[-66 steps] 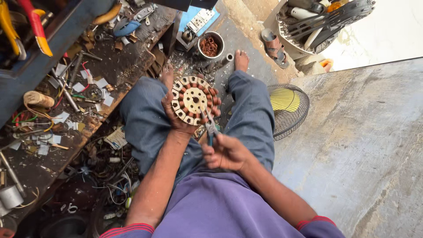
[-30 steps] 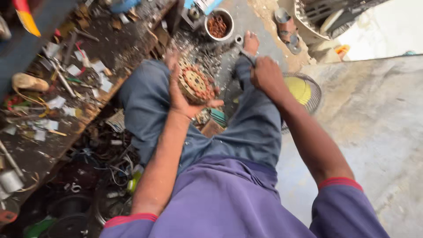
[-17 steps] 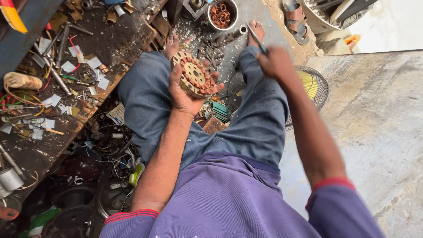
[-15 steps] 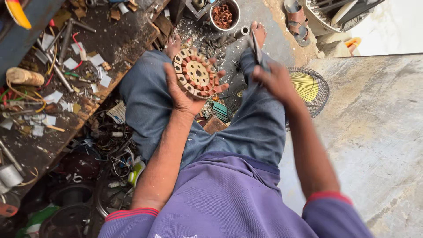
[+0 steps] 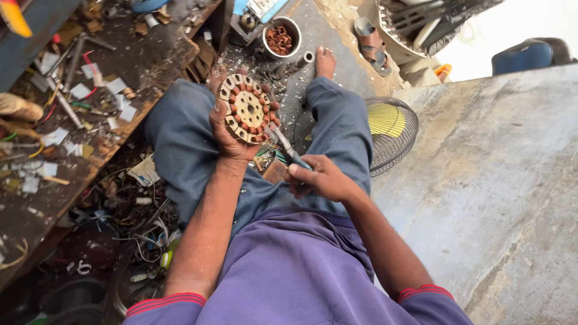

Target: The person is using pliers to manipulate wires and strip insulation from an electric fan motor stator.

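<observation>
Gripping the round motor stator (image 5: pixel 247 109) in your left hand (image 5: pixel 232 135), you hold it face-up above your knees, palm beneath it and fingers wrapped over its rim, thumb on the near-left edge. It is a flat disc with a ring of copper-wound poles around a pale centre, so it has no long axis of its own; what counts is the rim on the side facing your other hand.

Moving rightward, the slim metal tool (image 5: pixel 288 148) bridges the gap. Its long axis runs on a diagonal, from your right hand up and away toward the stator, and its tip sits at or just beside the disc's lower right edge; whether it touches a winding you cannot tell from here. Your right hand (image 5: pixel 319 179) is closed around the tool's handle, lower and closer to your body than the stator, which lies ahead of it and to its left. That hand is the one placed to work the rim; the left only steadies.

Compared with half a second ago, your right hand is no longer stretched out past your right knee toward the floor: it has come back in to your lap with the tool, and the stator sits slightly lower and squarer to you.
</observation>
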